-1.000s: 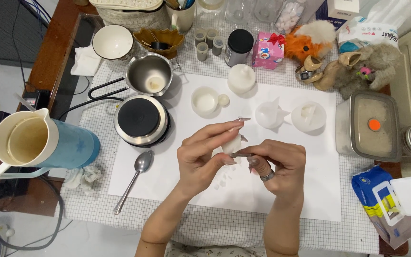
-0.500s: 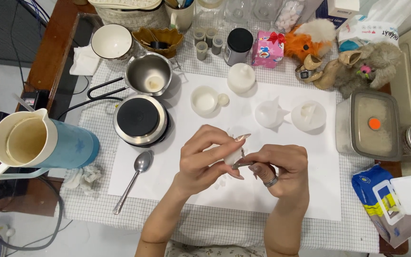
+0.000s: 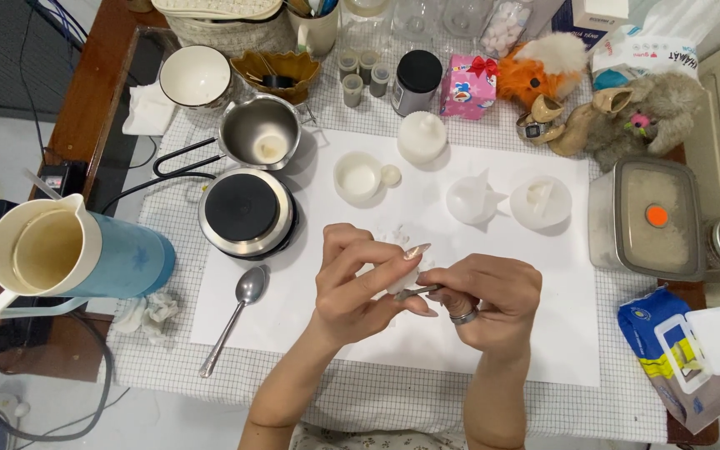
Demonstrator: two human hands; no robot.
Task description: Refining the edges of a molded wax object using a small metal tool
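White waxy lump (image 3: 399, 279), small, btwn both hands

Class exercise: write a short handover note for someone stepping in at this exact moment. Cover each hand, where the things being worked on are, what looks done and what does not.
Left hand: pinches a small white piece over the white paper sheet.
Right hand: holds a thin metal tool with its tip against that piece.
Nearby: spoon lies left of the hands, small hot plate and metal pot beyond it, three white moulds above the hands.
Done: white crumbs already lie on the paper.
Left: the piece is not yet set down.
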